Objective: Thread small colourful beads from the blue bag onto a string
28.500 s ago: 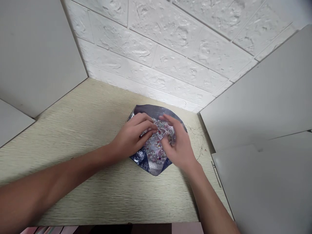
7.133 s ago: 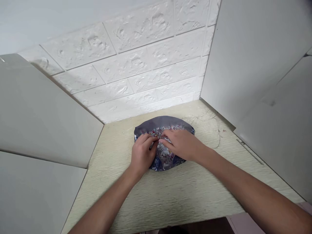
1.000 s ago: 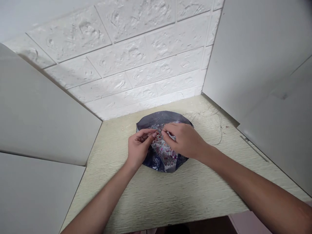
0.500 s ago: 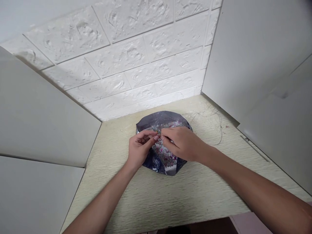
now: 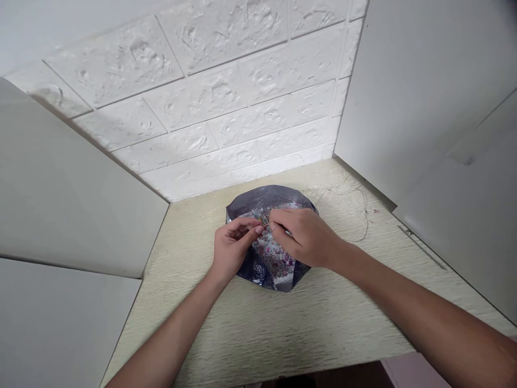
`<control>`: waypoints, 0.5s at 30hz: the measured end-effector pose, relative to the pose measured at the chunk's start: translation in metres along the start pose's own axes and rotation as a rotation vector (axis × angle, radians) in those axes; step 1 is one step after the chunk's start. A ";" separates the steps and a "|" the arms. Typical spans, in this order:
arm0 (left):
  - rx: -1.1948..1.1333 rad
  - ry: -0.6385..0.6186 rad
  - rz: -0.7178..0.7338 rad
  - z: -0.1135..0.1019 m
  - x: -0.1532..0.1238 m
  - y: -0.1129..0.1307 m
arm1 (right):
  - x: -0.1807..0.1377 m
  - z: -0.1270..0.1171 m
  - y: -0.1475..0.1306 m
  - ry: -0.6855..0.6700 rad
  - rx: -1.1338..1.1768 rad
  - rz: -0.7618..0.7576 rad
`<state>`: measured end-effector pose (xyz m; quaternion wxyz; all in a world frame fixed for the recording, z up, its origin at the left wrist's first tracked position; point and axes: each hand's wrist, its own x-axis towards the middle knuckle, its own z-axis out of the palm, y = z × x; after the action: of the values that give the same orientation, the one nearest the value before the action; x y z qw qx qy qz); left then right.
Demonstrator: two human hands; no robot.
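A dark blue shiny bag (image 5: 254, 196) lies open on the pale wooden tabletop (image 5: 283, 323), holding a heap of small pink, white and clear beads (image 5: 271, 257). My left hand (image 5: 232, 252) hovers over the bag's left side, thumb and fingers pinched together on something tiny at the tips. My right hand (image 5: 305, 237) rests over the bag's right side, fingers also pinched, its tips nearly meeting the left hand's. What sits between the fingertips is too small to name.
Thin loose thread (image 5: 359, 207) is strewn on the table right of the bag. White brick-pattern wall (image 5: 226, 97) stands behind. Grey panels (image 5: 64, 188) close off the left, and a grey panel (image 5: 424, 86) the right. A slim metal strip (image 5: 422, 247) lies at the right edge.
Both hands have stayed over the bag; the fingertips have drawn closer together into a pinch above the beads. The view has shifted only slightly.
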<state>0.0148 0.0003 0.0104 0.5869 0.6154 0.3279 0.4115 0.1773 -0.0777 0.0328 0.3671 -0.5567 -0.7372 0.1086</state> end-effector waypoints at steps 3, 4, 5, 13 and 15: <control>-0.002 -0.014 0.006 -0.001 0.000 0.000 | -0.001 0.000 0.000 0.001 -0.005 0.003; -0.001 -0.018 0.008 -0.001 0.000 0.000 | -0.001 0.000 0.000 0.005 -0.005 0.004; -0.002 -0.020 0.009 -0.001 0.000 0.001 | -0.001 0.000 0.000 0.009 -0.003 0.005; 0.006 -0.031 0.016 0.000 0.000 0.001 | -0.001 0.000 0.001 0.068 -0.012 0.003; 0.008 -0.037 0.023 -0.001 0.000 0.000 | 0.000 0.000 0.001 0.089 -0.025 0.014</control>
<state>0.0141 0.0002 0.0105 0.5856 0.6291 0.3117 0.4052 0.1779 -0.0777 0.0321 0.3918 -0.5708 -0.7175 0.0769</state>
